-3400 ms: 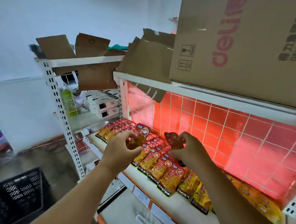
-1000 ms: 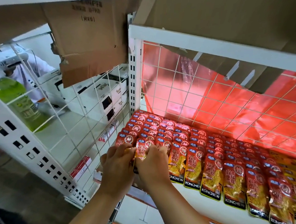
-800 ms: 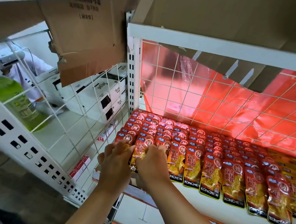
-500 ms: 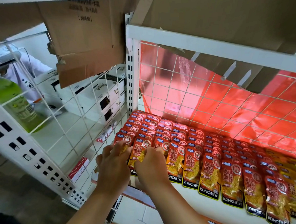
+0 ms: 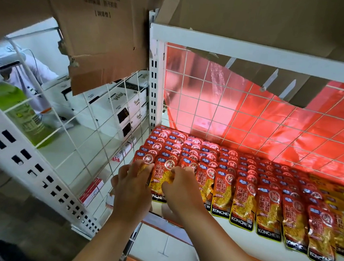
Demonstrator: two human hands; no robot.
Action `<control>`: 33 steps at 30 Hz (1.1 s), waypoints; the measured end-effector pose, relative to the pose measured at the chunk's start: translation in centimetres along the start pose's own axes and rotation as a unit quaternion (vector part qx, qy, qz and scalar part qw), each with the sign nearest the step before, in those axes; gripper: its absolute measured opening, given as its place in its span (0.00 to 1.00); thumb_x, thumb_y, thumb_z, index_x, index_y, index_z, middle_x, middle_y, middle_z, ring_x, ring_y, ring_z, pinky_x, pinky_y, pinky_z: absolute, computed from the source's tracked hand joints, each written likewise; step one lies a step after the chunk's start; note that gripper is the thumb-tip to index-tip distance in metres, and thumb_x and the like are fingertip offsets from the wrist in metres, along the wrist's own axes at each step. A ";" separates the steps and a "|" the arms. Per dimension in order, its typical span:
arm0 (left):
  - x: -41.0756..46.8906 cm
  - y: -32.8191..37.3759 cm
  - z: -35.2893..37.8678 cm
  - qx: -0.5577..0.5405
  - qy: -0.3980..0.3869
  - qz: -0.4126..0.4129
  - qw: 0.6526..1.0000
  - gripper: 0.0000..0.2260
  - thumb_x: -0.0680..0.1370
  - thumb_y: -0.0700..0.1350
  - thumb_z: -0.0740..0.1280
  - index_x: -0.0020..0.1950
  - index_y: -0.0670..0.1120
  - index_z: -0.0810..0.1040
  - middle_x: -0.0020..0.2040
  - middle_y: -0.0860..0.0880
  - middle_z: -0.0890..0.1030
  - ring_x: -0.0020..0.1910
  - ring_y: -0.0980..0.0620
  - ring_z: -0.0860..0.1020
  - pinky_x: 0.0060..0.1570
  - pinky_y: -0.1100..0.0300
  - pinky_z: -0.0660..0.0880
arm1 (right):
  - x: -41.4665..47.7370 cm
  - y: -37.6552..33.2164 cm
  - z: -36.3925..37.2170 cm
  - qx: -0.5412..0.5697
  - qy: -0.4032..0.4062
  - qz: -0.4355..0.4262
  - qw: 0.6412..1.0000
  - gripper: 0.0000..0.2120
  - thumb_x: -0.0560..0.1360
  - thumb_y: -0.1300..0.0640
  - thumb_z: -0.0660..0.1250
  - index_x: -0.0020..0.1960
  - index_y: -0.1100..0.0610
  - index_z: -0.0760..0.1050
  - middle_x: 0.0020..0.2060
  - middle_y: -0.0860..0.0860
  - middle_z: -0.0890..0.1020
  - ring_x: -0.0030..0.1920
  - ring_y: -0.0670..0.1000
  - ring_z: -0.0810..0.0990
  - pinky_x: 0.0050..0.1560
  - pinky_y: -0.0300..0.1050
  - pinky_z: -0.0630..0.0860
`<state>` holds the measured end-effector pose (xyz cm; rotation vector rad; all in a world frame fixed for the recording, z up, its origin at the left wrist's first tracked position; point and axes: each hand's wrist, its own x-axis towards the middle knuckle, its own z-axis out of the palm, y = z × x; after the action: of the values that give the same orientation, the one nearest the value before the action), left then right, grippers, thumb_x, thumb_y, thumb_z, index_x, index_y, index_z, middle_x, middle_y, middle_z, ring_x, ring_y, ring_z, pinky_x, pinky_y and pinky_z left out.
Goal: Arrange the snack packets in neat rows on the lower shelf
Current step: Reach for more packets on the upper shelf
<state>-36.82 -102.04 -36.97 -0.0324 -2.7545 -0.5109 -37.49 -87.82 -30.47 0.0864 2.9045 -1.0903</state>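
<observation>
I looked down through the head camera at the lower shelf (image 5: 230,240), a white board almost covered by snack packets (image 5: 243,200). They lay flat in overlapping rows, red at the left and middle, yellower at the far right. The job looked close to done to me. The columns ran fairly straight from back to front, though the front packets sat nearer the shelf edge toward the right. The step in hand appeared to be squaring up the left end. The person's left hand (image 5: 130,190) and right hand (image 5: 181,192) were near each other with one packet showing between them. Both had their fingers curled onto the front-left packets (image 5: 160,182) and seemed to pinch them. I judged the next move called for a small, gentle slide to line their lower edges up with the neighbours, since glossy pouches could drag the overlapped ones askew. Above sat a large cardboard box (image 5: 256,16) on the upper shelf. Behind the packets stood a wire-gridded red backing (image 5: 319,136). A torn cardboard flap (image 5: 103,50) hung at the left. The neighbouring rack held white boxes (image 5: 128,107) and a green bottle (image 5: 16,107). Beyond it stood a person in white (image 5: 36,74).
</observation>
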 end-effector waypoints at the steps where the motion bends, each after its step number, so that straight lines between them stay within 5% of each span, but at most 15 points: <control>1: 0.1 0.0 0.0 -0.004 0.010 -0.003 1.000 0.27 0.70 0.53 0.79 0.67 0.48 0.78 0.66 0.46 0.78 0.63 0.39 0.74 0.55 0.37 0.75 | 0.1 0.1 -0.3 -0.002 0.000 0.001 1.000 0.09 0.76 0.55 0.67 0.55 0.56 0.76 0.51 0.51 0.71 0.46 0.50 0.75 0.49 0.46 0.78; 3: 0.2 0.7 -0.3 -0.021 0.033 -0.021 0.999 0.20 0.77 0.54 0.68 0.67 0.49 0.78 0.66 0.46 0.78 0.63 0.38 0.74 0.56 0.36 0.74 | 0.0 0.4 -1.2 -0.004 -0.001 -0.003 1.000 0.13 0.76 0.56 0.67 0.59 0.57 0.76 0.53 0.51 0.70 0.47 0.51 0.73 0.49 0.44 0.74; 7: 1.1 1.6 -0.8 -0.044 0.023 -0.063 0.997 0.21 0.79 0.52 0.54 0.67 0.51 0.77 0.67 0.48 0.78 0.65 0.42 0.72 0.59 0.37 0.71 | 0.0 1.2 -3.0 -0.017 -0.001 -0.009 1.000 0.17 0.77 0.54 0.67 0.64 0.57 0.75 0.60 0.54 0.72 0.56 0.54 0.75 0.52 0.44 0.70; 12: 1.1 4.2 -1.3 -0.041 0.024 -0.060 0.997 0.21 0.75 0.50 0.58 0.67 0.52 0.77 0.67 0.48 0.78 0.66 0.41 0.72 0.58 0.37 0.73 | -1.2 2.9 -6.2 -0.016 -0.014 -0.012 1.000 0.18 0.76 0.53 0.67 0.64 0.55 0.76 0.59 0.54 0.75 0.54 0.54 0.76 0.53 0.47 0.75; 17: 0.5 9.6 -2.2 -0.056 0.065 -0.025 0.996 0.22 0.72 0.49 0.61 0.64 0.50 0.82 0.63 0.46 0.80 0.63 0.37 0.75 0.57 0.39 0.74 | -3.6 5.3 -11.4 -0.031 0.003 -0.017 0.999 0.22 0.75 0.53 0.68 0.69 0.52 0.75 0.65 0.54 0.75 0.64 0.55 0.75 0.60 0.45 0.72; 22: -1.6 13.4 -2.2 -0.015 0.019 -0.040 0.999 0.20 0.75 0.46 0.70 0.68 0.51 0.80 0.67 0.47 0.80 0.68 0.36 0.72 0.62 0.35 0.70 | -8.1 9.4 -17.0 -0.032 0.021 -0.043 0.998 0.16 0.74 0.56 0.68 0.62 0.52 0.78 0.59 0.52 0.80 0.56 0.54 0.77 0.52 0.45 0.71; 27: -4.1 13.9 -1.0 0.013 0.028 -0.060 0.998 0.23 0.74 0.51 0.63 0.69 0.53 0.80 0.66 0.48 0.81 0.65 0.36 0.75 0.62 0.37 0.70 | -10.2 13.0 -18.1 -0.060 -0.014 -0.027 0.998 0.18 0.77 0.53 0.68 0.66 0.51 0.75 0.65 0.51 0.74 0.62 0.53 0.76 0.55 0.42 0.70; 33: -3.6 12.2 0.1 0.022 0.055 0.012 0.998 0.21 0.71 0.49 0.63 0.63 0.49 0.83 0.58 0.45 0.84 0.54 0.35 0.78 0.50 0.40 0.77 | -9.0 11.3 -14.3 -0.061 -0.048 -0.029 0.997 0.19 0.77 0.53 0.67 0.68 0.50 0.74 0.66 0.50 0.73 0.64 0.52 0.74 0.59 0.43 0.70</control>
<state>-32.41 -90.45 -34.07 -0.0267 -2.6531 -0.4316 -27.99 -70.25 -26.66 -0.0525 2.8964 -0.8938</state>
